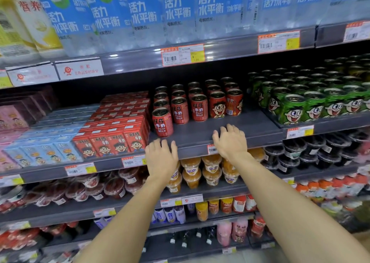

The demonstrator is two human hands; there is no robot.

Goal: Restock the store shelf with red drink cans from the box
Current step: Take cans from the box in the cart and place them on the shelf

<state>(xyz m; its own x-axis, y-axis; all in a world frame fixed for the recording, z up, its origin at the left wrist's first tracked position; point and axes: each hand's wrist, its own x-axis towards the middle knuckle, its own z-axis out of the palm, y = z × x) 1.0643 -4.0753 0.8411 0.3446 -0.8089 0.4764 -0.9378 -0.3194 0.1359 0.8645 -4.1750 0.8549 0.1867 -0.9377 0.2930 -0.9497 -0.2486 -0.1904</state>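
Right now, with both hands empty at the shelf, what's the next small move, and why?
Probably draw both hands back to fetch more cans. The left hand and right hand hold nothing, and bare shelf shows in front of the red cans.

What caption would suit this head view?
Two empty hands, left and right, reach toward red cans on a store shelf.

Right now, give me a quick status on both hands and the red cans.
Left hand and right hand open, empty, at the shelf edge. Red cans set back, bare front strip. Nothing blocking it. Box not in view.
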